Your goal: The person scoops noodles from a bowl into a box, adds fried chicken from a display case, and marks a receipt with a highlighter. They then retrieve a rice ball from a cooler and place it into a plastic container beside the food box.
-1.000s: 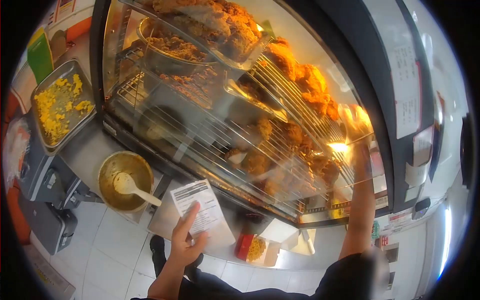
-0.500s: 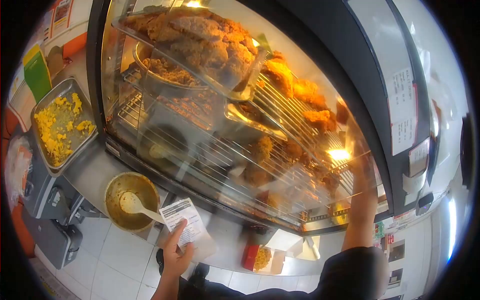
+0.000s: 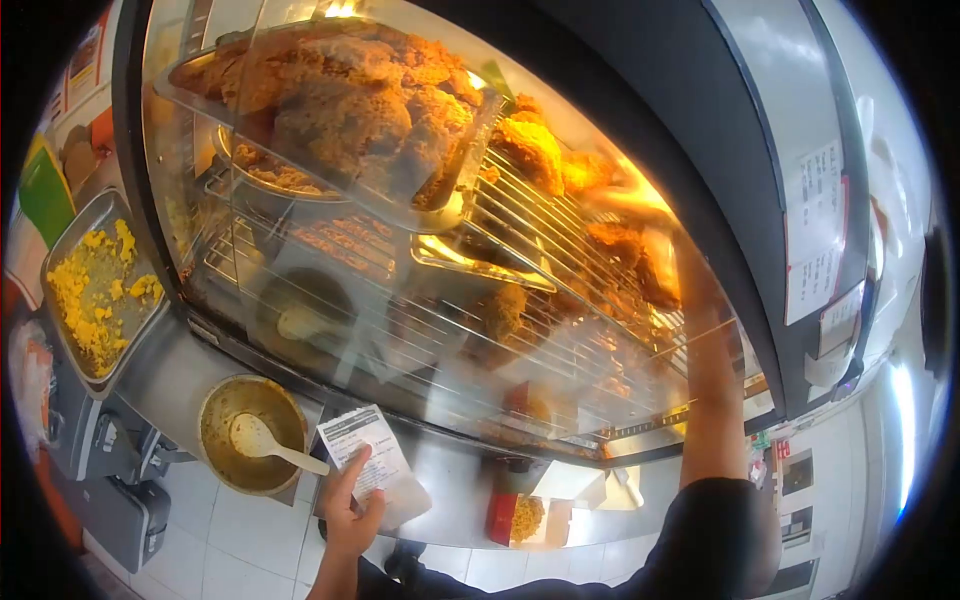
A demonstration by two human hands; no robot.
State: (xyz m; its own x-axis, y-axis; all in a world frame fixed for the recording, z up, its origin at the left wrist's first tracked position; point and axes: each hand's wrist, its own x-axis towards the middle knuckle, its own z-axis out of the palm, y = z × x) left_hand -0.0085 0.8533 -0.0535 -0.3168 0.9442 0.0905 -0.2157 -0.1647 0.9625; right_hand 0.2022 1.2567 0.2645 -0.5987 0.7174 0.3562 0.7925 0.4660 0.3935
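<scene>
My left hand holds a white printed receipt by its lower edge, just above the steel counter. My right arm reaches up into the heated glass cabinet. My right hand is among the fried chicken pieces on the sloping wire rack. Glare and blur hide its fingers, so I cannot tell whether it grips a piece. A metal tray piled with fried chicken sits on the top shelf to the left.
A brass-coloured bowl with a pale spoon stands left of the receipt. A steel tray of yellow crumbs lies at far left. A red carton of fries sits on the counter. Paper slips hang on the dark cabinet frame.
My right hand has moved up and left along the wire rack, further in among the chicken. My left hand has dropped lower with the receipt. The view has tilted upward.
</scene>
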